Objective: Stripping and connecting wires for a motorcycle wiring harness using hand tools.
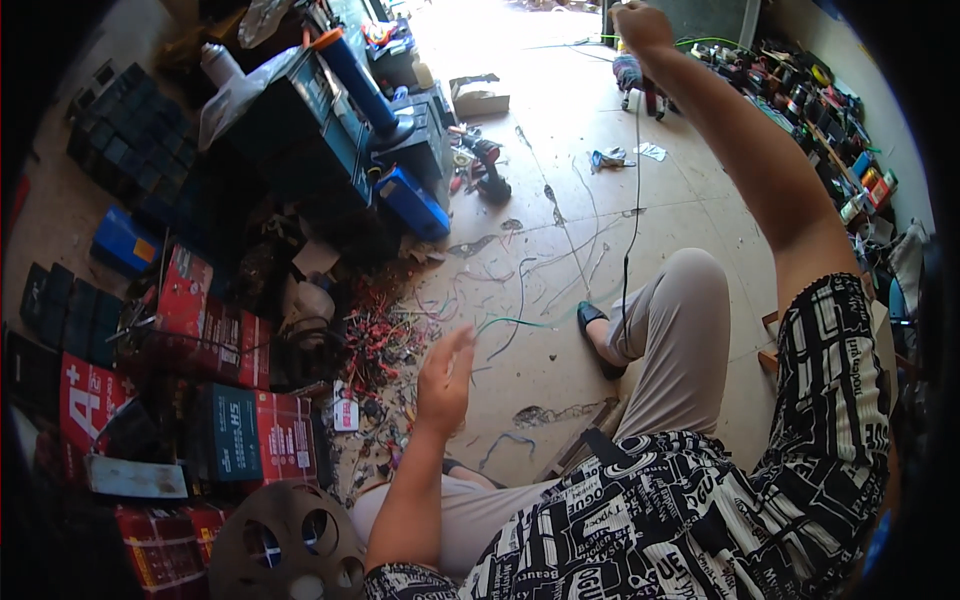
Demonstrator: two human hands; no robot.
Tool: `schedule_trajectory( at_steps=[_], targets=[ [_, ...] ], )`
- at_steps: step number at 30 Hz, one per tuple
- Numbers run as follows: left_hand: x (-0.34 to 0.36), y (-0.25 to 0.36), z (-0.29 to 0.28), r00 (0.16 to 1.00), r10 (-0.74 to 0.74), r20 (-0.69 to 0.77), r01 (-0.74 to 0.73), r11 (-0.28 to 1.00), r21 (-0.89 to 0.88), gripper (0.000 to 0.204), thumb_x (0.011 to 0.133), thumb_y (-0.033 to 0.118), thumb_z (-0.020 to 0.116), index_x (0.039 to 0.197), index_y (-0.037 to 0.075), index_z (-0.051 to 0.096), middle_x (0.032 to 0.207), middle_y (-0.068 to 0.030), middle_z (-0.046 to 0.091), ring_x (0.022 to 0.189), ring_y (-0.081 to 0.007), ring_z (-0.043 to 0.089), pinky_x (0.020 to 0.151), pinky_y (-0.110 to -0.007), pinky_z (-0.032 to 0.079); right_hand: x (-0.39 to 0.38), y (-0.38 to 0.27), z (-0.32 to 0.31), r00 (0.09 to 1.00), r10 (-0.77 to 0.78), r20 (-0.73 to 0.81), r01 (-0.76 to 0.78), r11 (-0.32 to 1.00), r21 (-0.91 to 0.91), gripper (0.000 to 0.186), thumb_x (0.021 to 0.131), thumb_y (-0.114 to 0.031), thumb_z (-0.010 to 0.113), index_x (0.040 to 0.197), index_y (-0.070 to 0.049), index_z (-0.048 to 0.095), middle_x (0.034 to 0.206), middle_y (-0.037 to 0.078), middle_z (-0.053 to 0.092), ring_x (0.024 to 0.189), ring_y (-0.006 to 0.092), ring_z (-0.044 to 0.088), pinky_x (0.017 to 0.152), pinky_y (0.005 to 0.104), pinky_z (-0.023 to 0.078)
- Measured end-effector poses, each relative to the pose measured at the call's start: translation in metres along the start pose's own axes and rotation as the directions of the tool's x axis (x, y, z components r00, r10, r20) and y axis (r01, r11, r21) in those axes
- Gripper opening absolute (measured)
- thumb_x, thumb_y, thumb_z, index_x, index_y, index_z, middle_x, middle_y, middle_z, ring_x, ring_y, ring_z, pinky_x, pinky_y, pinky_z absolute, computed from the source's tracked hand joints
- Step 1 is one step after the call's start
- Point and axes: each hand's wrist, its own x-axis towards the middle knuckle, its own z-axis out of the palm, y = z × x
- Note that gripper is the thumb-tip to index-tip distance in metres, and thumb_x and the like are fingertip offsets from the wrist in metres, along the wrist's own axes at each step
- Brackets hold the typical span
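Red wire scraps (378, 345) already lay heaped; black cable (627, 258) hung uncoiled below curled right hand (642, 28), green wire (515, 321) near left hand (443, 388). Couldn't tell either grip, or work left.

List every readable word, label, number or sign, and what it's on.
Wording not copied; where print stands:
Red box, left: large pale characters, legible.
Teal-and-red box: large characters legible; fine print too small.
Black-and-white shirt: lettering all over, partly legible.
White square piece: red print, too small.
Red carton, bottom left: too blurred.
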Motion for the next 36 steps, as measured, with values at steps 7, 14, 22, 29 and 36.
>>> schedule_trajectory(
  at_steps=[7,14,22,29,36],
  targets=[
    [0.008,-0.006,0.019,0.973,0.197,0.118,-0.192,0.980,-0.053,0.035,0.092,0.013,0.052,0.125,0.002,0.051,0.119,-0.0158,0.057,0.108,-0.0236,0.056,0.089,-0.033,0.045,-0.098,-0.050,0.057,0.958,0.059,0.279,-0.107,0.982,0.159,0.031,0.088,-0.023,0.049,0.099,0.000,0.067,0.089,0.016,0.067,0.080,0.0210,0.062,0.071,0.0359,0.047],
    [-0.002,0.013,0.033,0.930,-0.064,0.363,0.219,0.887,-0.407,0.025,0.093,0.014,0.054,0.110,-0.003,0.058,0.091,-0.0084,0.065,0.078,-0.0136,0.063,0.075,-0.027,0.051,-0.140,-0.076,0.070,0.931,0.152,0.331,-0.230,0.950,0.212,0.029,0.090,-0.022,0.047,0.098,-0.002,0.067,0.067,0.005,0.060,0.054,0.0103,0.048,0.052,0.0290,0.039],
    [-0.006,0.018,0.027,0.922,-0.141,0.359,0.309,0.826,-0.470,0.023,0.089,0.013,0.059,0.106,-0.002,0.060,0.086,-0.0072,0.064,0.073,-0.0137,0.063,0.070,-0.026,0.052,-0.172,-0.068,0.047,0.807,0.353,0.474,-0.547,0.751,0.372,0.038,0.087,-0.029,0.048,0.076,0.006,0.060,0.068,0.009,0.059,0.053,0.0153,0.049,0.052,0.0314,0.040],
    [-0.006,0.011,0.039,0.911,-0.250,0.329,0.390,0.783,-0.485,0.021,0.088,0.016,0.062,0.102,0.000,0.062,0.084,-0.0051,0.063,0.069,-0.0114,0.061,0.064,-0.024,0.051,-0.275,-0.054,0.012,0.491,0.453,0.744,-0.843,0.461,0.275,0.027,0.093,-0.024,0.047,0.100,-0.002,0.061,0.074,0.001,0.052,0.057,0.0089,0.045,0.051,0.0225,0.039],
    [-0.017,-0.002,0.053,0.845,-0.322,0.428,0.531,0.604,-0.594,0.025,0.094,0.023,0.054,0.104,0.001,0.060,0.082,-0.0016,0.060,0.067,-0.0089,0.058,0.061,-0.022,0.050,-0.323,-0.043,-0.010,0.424,0.498,0.756,-0.902,0.157,0.403,0.020,0.096,-0.020,0.042,0.096,-0.004,0.055,0.063,-0.003,0.041,0.047,0.0068,0.035,0.044,0.0227,0.034]
  ],
)
